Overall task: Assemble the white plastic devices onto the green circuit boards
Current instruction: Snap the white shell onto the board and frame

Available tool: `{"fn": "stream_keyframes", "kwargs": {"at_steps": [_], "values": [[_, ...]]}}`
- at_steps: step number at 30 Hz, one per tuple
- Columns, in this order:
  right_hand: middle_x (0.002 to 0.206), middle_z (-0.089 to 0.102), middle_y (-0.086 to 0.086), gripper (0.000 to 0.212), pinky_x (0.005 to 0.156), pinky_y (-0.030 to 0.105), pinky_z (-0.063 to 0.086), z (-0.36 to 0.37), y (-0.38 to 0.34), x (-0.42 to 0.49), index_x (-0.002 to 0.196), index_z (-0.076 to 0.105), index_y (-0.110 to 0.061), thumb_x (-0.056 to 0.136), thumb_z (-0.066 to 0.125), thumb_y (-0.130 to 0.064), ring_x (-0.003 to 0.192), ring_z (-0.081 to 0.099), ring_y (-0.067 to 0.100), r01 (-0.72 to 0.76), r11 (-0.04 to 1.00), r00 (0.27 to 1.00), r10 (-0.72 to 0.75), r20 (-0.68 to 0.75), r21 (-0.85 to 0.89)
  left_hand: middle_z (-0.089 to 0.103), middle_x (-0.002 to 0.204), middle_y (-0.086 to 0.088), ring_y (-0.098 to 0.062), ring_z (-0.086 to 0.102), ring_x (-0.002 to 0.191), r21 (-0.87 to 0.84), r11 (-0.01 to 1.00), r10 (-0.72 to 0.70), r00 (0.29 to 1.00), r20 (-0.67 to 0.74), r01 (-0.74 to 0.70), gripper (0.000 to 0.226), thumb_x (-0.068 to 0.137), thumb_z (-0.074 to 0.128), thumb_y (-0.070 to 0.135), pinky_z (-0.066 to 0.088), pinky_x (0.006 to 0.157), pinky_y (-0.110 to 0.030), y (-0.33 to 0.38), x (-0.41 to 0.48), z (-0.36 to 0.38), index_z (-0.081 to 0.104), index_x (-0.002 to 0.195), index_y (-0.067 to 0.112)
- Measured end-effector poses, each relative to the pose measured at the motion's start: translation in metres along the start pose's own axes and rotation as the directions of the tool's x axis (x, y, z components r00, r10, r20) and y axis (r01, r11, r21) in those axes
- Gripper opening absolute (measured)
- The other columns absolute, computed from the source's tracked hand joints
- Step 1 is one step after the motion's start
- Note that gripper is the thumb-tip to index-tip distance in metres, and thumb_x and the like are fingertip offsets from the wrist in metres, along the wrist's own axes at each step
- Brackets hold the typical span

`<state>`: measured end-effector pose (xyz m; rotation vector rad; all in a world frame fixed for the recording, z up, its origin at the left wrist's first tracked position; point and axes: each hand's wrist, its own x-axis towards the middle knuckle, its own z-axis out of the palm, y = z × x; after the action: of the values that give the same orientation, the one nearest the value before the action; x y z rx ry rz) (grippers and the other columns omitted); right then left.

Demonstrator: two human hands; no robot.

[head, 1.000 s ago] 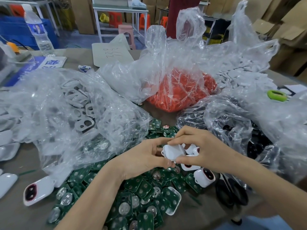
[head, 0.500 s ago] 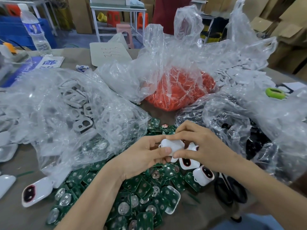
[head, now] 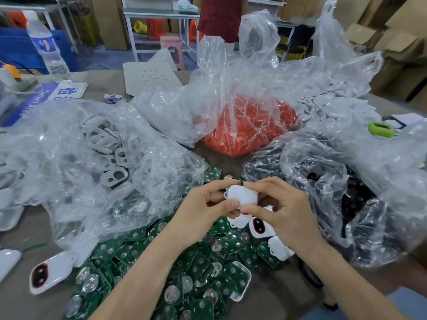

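Observation:
My left hand and my right hand both pinch one white plastic device between thumbs and fingers, held above the table. Beneath them lies a heap of green circuit boards with round silver cells. Finished white devices with red-rimmed dark windows lie just under my right hand and at the near left. One board sits in a white shell near the front.
Clear plastic bags ring the work spot: white frames at left, orange parts at centre back, white pieces at back right, black parts at right. A water bottle stands far left. A person in red stands behind the table.
Both hands have lifted the white device a little higher and turned it, so its smooth back faces up. Nothing else on the table has moved.

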<state>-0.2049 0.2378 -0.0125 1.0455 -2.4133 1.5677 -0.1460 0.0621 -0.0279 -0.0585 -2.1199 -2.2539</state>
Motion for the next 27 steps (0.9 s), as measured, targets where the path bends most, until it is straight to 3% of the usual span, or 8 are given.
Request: {"fn": "stream_keyframes", "kwargs": {"at_steps": [2, 9, 15, 21, 27], "values": [[0.094, 0.065, -0.002, 0.042, 0.070, 0.017, 0.052, 0.001, 0.001, -0.001, 0.103, 0.073, -0.013, 0.071, 0.075, -0.041, 0.077, 0.065, 0.008, 0.065, 0.995, 0.998, -0.065, -0.009, -0.071, 0.075, 0.073, 0.000, -0.008, 0.068, 0.069, -0.013, 1.000, -0.004, 1.000, 0.007, 0.004, 0.040, 0.078, 0.066, 0.024, 0.053, 0.069, -0.017, 0.002, 0.000, 0.000, 0.062, 0.117, 0.024], [0.095, 0.063, -0.001, 0.037, 0.069, 0.013, 0.052, 0.004, 0.006, -0.004, 0.101, 0.072, -0.008, 0.078, 0.069, -0.037, 0.082, 0.063, 0.005, 0.088, 0.994, 0.996, -0.090, -0.019, -0.065, 0.072, 0.067, 0.005, -0.006, 0.065, 0.061, -0.004, 1.000, -0.015, 1.000, 0.013, 0.015, 0.033, 0.076, 0.065, 0.024, 0.053, 0.064, -0.016, 0.007, -0.001, 0.002, 0.066, 0.109, 0.023], [0.098, 0.064, 0.000, 0.034, 0.070, 0.016, 0.053, 0.001, 0.009, -0.004, 0.101, 0.072, -0.010, 0.075, 0.076, -0.030, 0.085, 0.064, 0.008, 0.094, 0.995, 0.996, -0.094, 0.008, -0.030, 0.077, 0.083, -0.002, -0.011, 0.070, 0.069, -0.022, 0.999, -0.031, 0.999, 0.013, 0.032, 0.034, 0.075, 0.069, 0.022, 0.055, 0.067, -0.019, 0.005, -0.001, 0.001, 0.068, 0.109, 0.021], [0.098, 0.066, -0.003, 0.033, 0.067, 0.010, 0.049, -0.005, 0.011, -0.002, 0.102, 0.073, -0.009, 0.072, 0.077, -0.024, 0.086, 0.064, 0.003, 0.120, 0.992, 0.993, -0.119, 0.026, -0.040, 0.077, 0.096, 0.000, -0.016, 0.074, 0.082, 0.008, 0.998, -0.065, 0.998, 0.011, 0.065, 0.058, 0.074, 0.072, 0.026, 0.055, 0.076, -0.019, 0.002, -0.001, 0.000, 0.059, 0.129, 0.013], [0.102, 0.065, -0.005, 0.033, 0.072, 0.016, 0.054, -0.008, 0.013, -0.001, 0.102, 0.073, -0.014, 0.073, 0.079, -0.028, 0.092, 0.065, 0.006, 0.053, 0.998, 0.994, -0.055, 0.092, 0.019, 0.077, 0.098, -0.003, -0.019, 0.074, 0.083, 0.000, 0.998, -0.061, 0.998, 0.006, 0.061, 0.045, 0.079, 0.067, 0.022, 0.056, 0.076, -0.022, 0.001, -0.001, 0.003, 0.061, 0.124, 0.018]]}}
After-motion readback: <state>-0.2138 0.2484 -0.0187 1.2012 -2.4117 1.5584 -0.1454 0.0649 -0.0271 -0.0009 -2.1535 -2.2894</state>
